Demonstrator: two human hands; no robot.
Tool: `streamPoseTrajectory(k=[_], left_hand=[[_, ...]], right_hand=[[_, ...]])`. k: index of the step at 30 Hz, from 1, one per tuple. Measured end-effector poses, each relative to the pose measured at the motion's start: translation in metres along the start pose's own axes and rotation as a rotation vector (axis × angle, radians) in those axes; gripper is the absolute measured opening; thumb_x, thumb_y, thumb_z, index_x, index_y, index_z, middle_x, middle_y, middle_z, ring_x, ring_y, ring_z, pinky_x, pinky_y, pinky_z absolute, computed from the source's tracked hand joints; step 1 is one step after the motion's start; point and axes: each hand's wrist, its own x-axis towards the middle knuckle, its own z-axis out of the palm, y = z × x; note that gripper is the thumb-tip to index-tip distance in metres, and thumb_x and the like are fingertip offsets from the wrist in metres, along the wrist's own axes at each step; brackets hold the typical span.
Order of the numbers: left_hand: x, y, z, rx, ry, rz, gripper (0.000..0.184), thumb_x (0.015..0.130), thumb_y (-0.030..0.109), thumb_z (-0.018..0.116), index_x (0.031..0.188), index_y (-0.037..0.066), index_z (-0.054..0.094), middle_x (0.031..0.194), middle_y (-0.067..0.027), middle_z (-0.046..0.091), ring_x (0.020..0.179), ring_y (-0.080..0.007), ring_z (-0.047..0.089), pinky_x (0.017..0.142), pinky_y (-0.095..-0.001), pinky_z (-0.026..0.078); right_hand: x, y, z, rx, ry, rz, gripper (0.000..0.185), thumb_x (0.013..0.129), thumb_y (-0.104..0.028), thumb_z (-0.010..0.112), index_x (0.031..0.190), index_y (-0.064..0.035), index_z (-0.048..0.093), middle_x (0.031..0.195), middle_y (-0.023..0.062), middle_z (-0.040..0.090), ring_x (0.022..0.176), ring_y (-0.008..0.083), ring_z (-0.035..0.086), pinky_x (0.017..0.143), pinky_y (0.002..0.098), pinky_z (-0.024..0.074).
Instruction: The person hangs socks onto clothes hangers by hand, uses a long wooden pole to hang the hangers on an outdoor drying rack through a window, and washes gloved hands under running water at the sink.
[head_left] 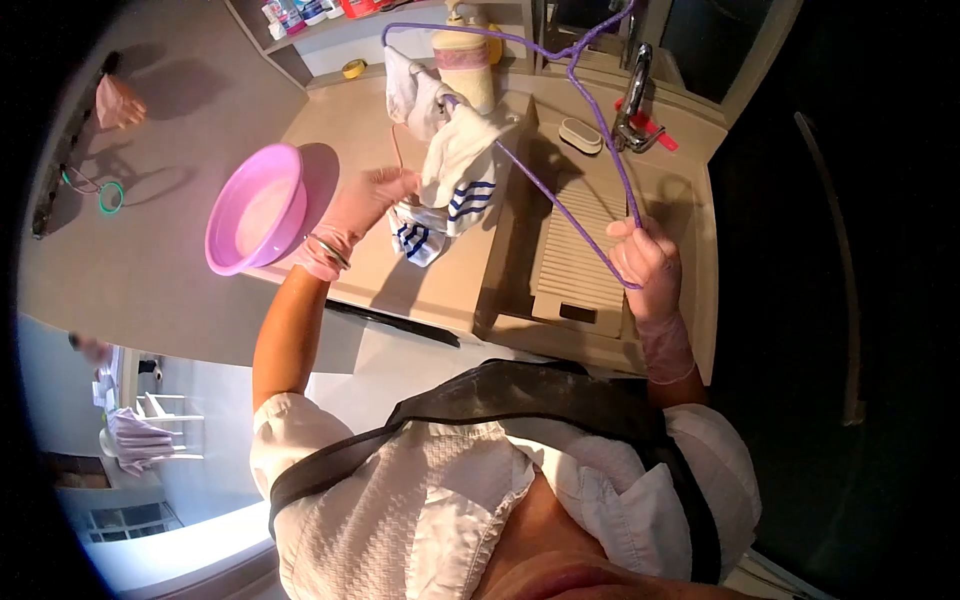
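My right hand (648, 262), in a thin pinkish glove, is closed around one end of a purple clothes hanger (560, 198). The hanger is held up over the sink and counter. White socks (460, 160) with dark blue stripes are draped along its lower bar, bunched towards the far end. My left hand (370, 200), gloved the same way, is at the left edge of the socks. Its fingers look pinched on the white fabric, though the tips are partly hidden and a little blurred. A thin pink line (398, 148) shows just above that hand.
A pink basin (258, 210) sits at the counter's left edge. Behind the socks stands a pump bottle (463, 62). The sink (520, 290) has a ribbed washboard (580, 255), a faucet (636, 100) and a soap dish (580, 135). Gloves (120, 103) hang on the left wall.
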Motion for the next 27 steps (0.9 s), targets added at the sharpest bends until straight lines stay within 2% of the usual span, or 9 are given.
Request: streamPoseTrajectory(k=[3,7,12,14,16,19,24,26,27], left_hand=[[0.011,0.021,0.003,-0.217,0.16,0.008,0.034,0.083,0.031,0.063,0.095,-0.001,0.064,0.069,0.0009,0.054,0.063,-0.0074,0.048,0.06,-0.0194,0.038],[0.022,0.036,0.026,-0.214,0.222,0.16,0.027,0.081,0.026,0.066,0.082,0.0,0.064,0.065,0.0014,0.053,0.06,-0.0055,0.046,0.056,-0.0182,0.037],[0.026,0.033,0.025,-0.203,0.276,0.187,0.027,0.081,0.027,0.066,0.078,0.001,0.064,0.063,0.0031,0.052,0.057,-0.0036,0.044,0.053,-0.0191,0.037],[0.013,0.046,0.023,-0.103,0.535,0.174,0.03,0.081,0.03,0.066,0.077,0.001,0.065,0.061,0.0032,0.052,0.057,-0.003,0.044,0.052,-0.0184,0.035],[0.007,0.057,0.013,-0.031,0.643,0.188,0.036,0.082,0.035,0.063,0.068,0.002,0.066,0.059,0.0028,0.051,0.055,-0.0031,0.043,0.05,-0.0172,0.033],[0.001,0.064,0.001,-0.139,0.654,0.314,0.033,0.084,0.031,0.062,0.07,0.002,0.065,0.06,0.0025,0.052,0.055,-0.0038,0.042,0.05,-0.0181,0.033],[-0.009,0.084,0.002,-0.273,0.377,0.458,0.026,0.086,0.026,0.061,0.077,0.002,0.065,0.063,0.0012,0.054,0.056,-0.0045,0.043,0.05,-0.0186,0.032],[-0.012,0.073,-0.01,-0.09,0.342,0.376,0.035,0.082,0.034,0.063,0.079,0.0,0.066,0.06,0.0016,0.054,0.056,-0.0054,0.047,0.052,-0.0216,0.038],[-0.014,0.064,-0.01,0.04,0.283,0.197,0.036,0.081,0.036,0.063,0.079,0.0,0.066,0.059,0.0005,0.054,0.056,-0.0066,0.047,0.053,-0.0226,0.039]], right_hand=[[-0.003,-0.005,0.008,-0.088,-0.017,0.004,0.023,0.091,-0.012,0.039,0.09,0.0059,0.054,0.048,-0.0071,0.031,0.04,0.0032,0.024,0.043,0.0202,0.0233],[-0.004,0.003,0.012,-0.117,-0.032,-0.016,0.022,0.09,-0.011,0.04,0.09,0.0061,0.054,0.05,-0.0081,0.03,0.04,0.0017,0.022,0.042,0.0196,0.0206],[-0.002,0.001,0.019,-0.115,0.0,-0.047,0.023,0.091,-0.012,0.041,0.091,0.0064,0.054,0.052,-0.0075,0.032,0.043,0.0012,0.024,0.043,0.0194,0.0209],[0.003,-0.002,0.024,-0.151,0.015,-0.046,0.024,0.091,-0.013,0.042,0.092,0.0068,0.054,0.053,-0.0075,0.032,0.044,0.0012,0.025,0.044,0.0194,0.0212],[0.008,-0.007,0.03,-0.285,-0.098,-0.083,0.026,0.091,-0.02,0.047,0.094,0.0012,0.061,0.055,-0.0059,0.042,0.048,0.0029,0.035,0.047,0.0186,0.0254],[0.017,-0.009,0.048,-0.372,-0.082,-0.19,0.029,0.092,-0.023,0.046,0.096,0.0009,0.061,0.054,-0.0066,0.038,0.047,0.0027,0.032,0.047,0.019,0.0233],[0.035,-0.021,0.067,-0.214,-0.247,-0.201,0.036,0.093,-0.023,0.042,0.101,0.0101,0.054,0.052,-0.0097,0.023,0.045,0.0016,0.021,0.045,0.0193,0.0176],[0.046,-0.022,0.068,-0.127,-0.245,-0.248,0.036,0.091,-0.028,0.043,0.1,0.0036,0.06,0.051,-0.0099,0.025,0.044,0.0014,0.023,0.044,0.0197,0.0181],[0.046,-0.025,0.067,-0.147,-0.256,-0.257,0.037,0.091,-0.027,0.043,0.1,0.0049,0.059,0.052,-0.0106,0.024,0.045,0.0009,0.023,0.043,0.0194,0.0176]])
